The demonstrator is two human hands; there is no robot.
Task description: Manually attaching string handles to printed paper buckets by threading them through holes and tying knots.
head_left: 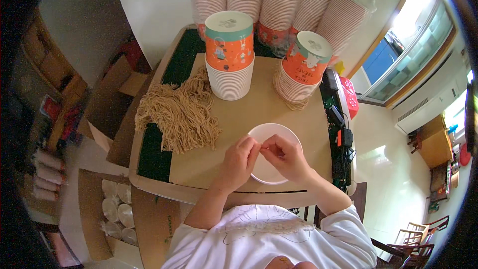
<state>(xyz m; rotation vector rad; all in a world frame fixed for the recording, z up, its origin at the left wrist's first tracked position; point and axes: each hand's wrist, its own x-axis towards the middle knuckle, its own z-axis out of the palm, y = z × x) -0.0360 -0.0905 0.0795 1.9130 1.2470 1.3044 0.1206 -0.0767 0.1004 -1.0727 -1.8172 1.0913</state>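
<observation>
Both hands meet over a round white paper bucket [269, 175] near the front edge of the table. My left hand [240, 163] is closed in a pinch over the bucket's left rim. Fingertips of my right hand [285, 157] press together close beside it, above the opening. Whatever the fingers pinch is too small to make out. To the left lies a heap of tan cords [179, 114]. Behind the bucket stands an upturned stack of orange and teal paper buckets [230, 55]. Farther right, a shorter upturned stack [304, 65] has tan cord around its lower part.
Tall plastic-wrapped bucket stacks [281, 2] line the wall behind. Black adapters and cables [338, 119] run along the table's right edge, near a red plastic basket [349, 97]. Open cardboard boxes [92, 209] stand on the floor at left; wooden chairs [413, 241] stand at lower right.
</observation>
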